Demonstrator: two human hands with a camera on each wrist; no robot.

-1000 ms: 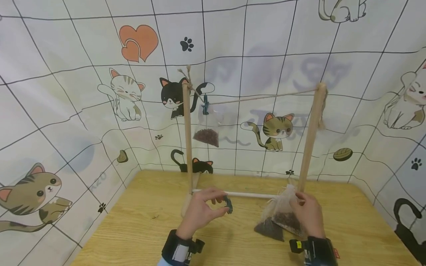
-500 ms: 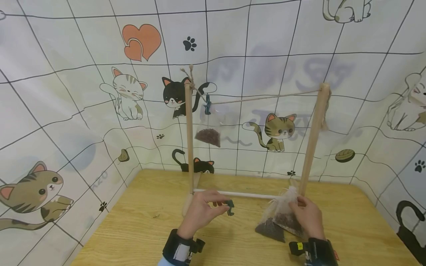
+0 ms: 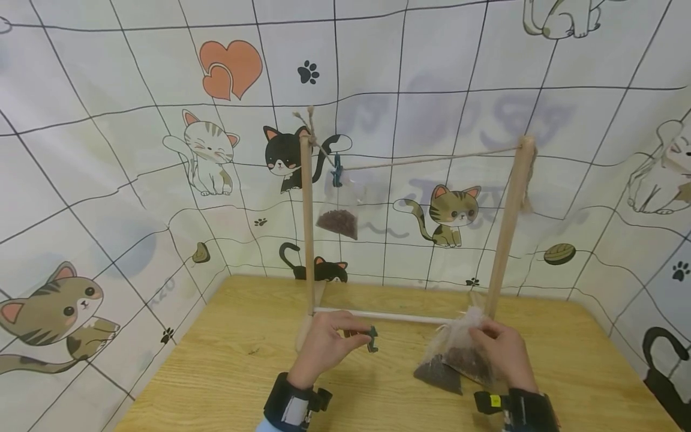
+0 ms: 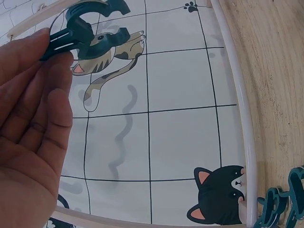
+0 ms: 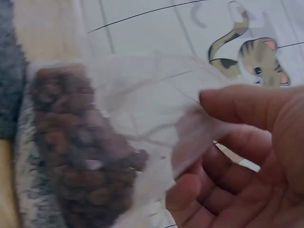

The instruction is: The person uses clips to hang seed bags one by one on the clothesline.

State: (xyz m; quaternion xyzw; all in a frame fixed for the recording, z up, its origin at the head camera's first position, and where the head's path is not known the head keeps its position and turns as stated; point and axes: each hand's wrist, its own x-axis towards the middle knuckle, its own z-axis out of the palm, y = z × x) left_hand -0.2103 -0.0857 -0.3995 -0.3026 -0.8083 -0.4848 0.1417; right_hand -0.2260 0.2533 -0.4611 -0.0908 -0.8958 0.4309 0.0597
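My left hand (image 3: pixel 327 345) pinches a teal clothespin (image 3: pixel 372 339) by its handle end, low in front of the wooden frame. In the left wrist view the clothespin's curved jaws point away from the fingertips. My right hand (image 3: pixel 504 354) pinches the upper part of a see-through bag of brown granules (image 5: pixel 90 152). That bag overlaps a second bag of dark grey grains (image 3: pixel 438 373) near the frame's right post. From the string's left end hangs a clear bag of reddish-brown granules (image 3: pixel 338 222), gripped by another teal clothespin (image 3: pixel 337 171).
A string (image 3: pixel 432 159) runs between the left wooden post (image 3: pixel 307 228) and the right post (image 3: pixel 510 222). A pale bar (image 3: pixel 399 315) joins them low down. More teal clothespins (image 4: pixel 273 206) show in the left wrist view. A cat-printed cloth surrounds the wooden table (image 3: pixel 205 366).
The clothespin has turned in my left fingers and now stands more upright. My right hand shifts slightly rightward at the bag. The hanging bag stays in place.
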